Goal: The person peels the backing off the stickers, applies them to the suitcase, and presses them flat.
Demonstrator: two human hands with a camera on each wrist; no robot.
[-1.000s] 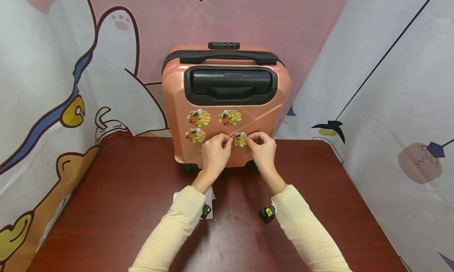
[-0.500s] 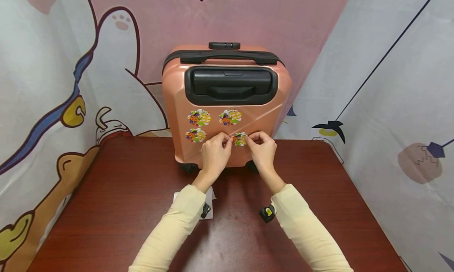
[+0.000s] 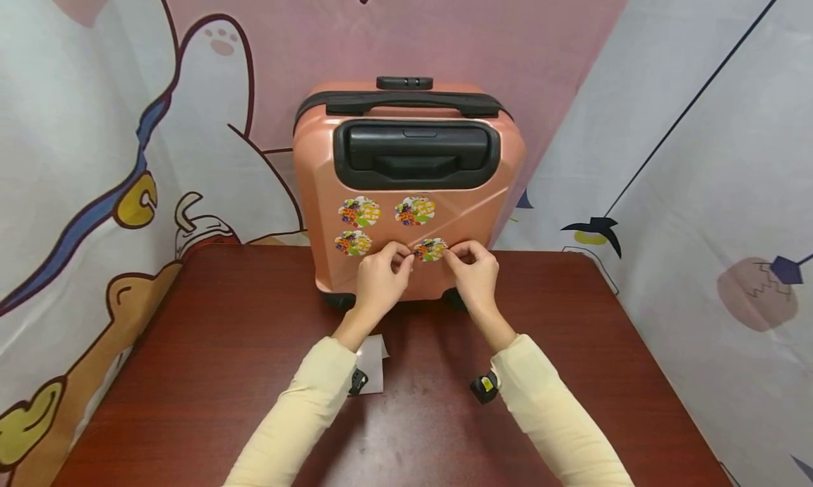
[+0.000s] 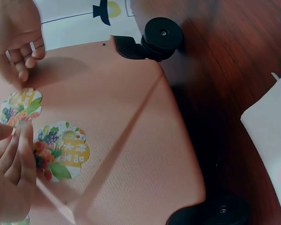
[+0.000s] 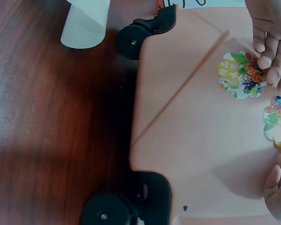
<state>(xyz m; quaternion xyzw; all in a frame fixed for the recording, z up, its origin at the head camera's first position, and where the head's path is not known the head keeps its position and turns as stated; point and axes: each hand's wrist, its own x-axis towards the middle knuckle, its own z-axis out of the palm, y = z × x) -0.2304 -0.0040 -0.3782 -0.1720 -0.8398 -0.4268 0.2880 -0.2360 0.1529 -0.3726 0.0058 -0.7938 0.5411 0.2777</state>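
Note:
An orange-pink hard-shell suitcase [image 3: 317, 261] stands upright, its face bearing several round fruit-print stickers. At the lower right sticker [image 3: 430, 250], my left hand [image 3: 381, 281] pinches the left edge with thumb and fingertips. The right hand [image 3: 478, 279] pinches the same sticker's right edge, and the sticker lies against the shell. In the left wrist view, another sticker [image 4: 63, 151] lies flat just beside the left hand [image 4: 11, 173]. The right wrist view shows the right hand's [image 5: 278, 187] fingertips at the edge of the held sticker [image 5: 277, 124].
The suitcase rests on a dark red-brown wooden table [image 3: 190, 374], on black wheels [image 4: 163, 37]. White backing paper [image 3: 375, 365] lies on the table, partly under the left sleeve. A cartoon-printed cloth [image 3: 540, 35] hangs behind and at the sides.
Both hands have spread slightly apart, the left hand a little to the left, so more of the sticker shows between the fingertips. The view has shifted slightly.

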